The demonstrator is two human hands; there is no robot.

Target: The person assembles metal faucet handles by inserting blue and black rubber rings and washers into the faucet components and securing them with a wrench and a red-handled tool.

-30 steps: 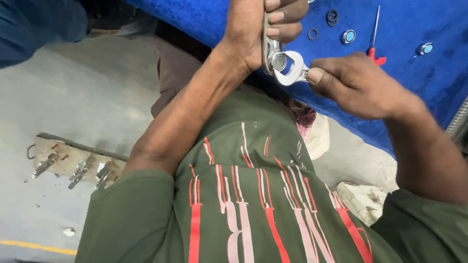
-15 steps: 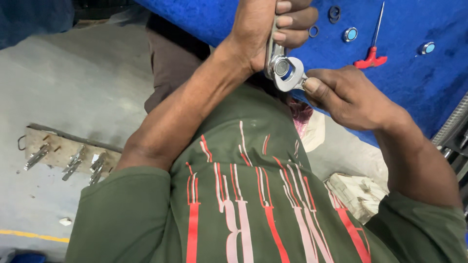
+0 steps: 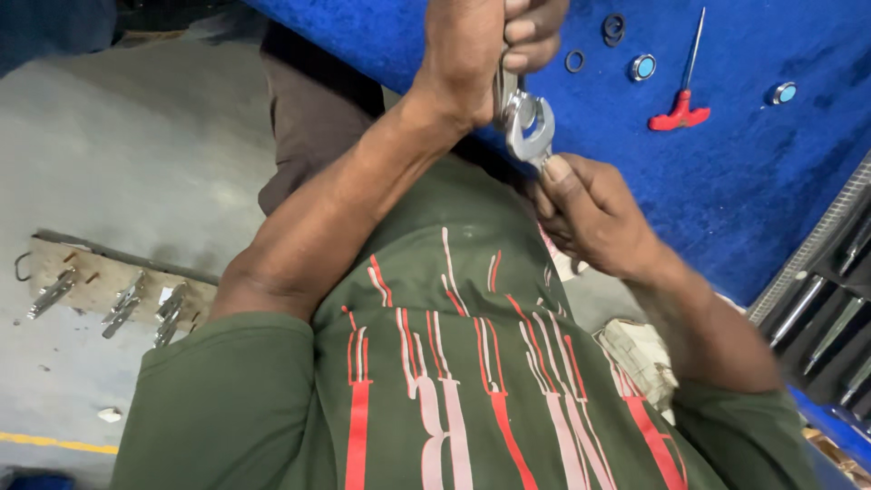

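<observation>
Blue table point(image 3: 726, 181): its cloth-covered top is filling the upper right, its near edge running diagonally from top centre down to the right; bare blue cloth is lying open around the hands.
Floor point(image 3: 136, 154): grey concrete is spreading wide and open on the left, with a yellow line at the bottom edge.
Wooden board point(image 3: 109, 281): it is lying on the floor, carrying several metal clamps, well apart from the hands.
Left hand point(image 3: 490, 45): it is closing in a fist around the wrench shank; its top is being cut off by the picture's edge.
Right hand point(image 3: 590, 213): its fingers are pinching at the lower tip of the wrench head; what they are pinching is hidden.
Wrench point(image 3: 528, 122): shiny steel, open-ended, it is hanging between the two hands at the table's edge.
Red-handled T-key point(image 3: 682, 95): it is lying on the cloth, well apart.
Small rings and round caps point(image 3: 642, 65): they are sitting near the T-key.
</observation>
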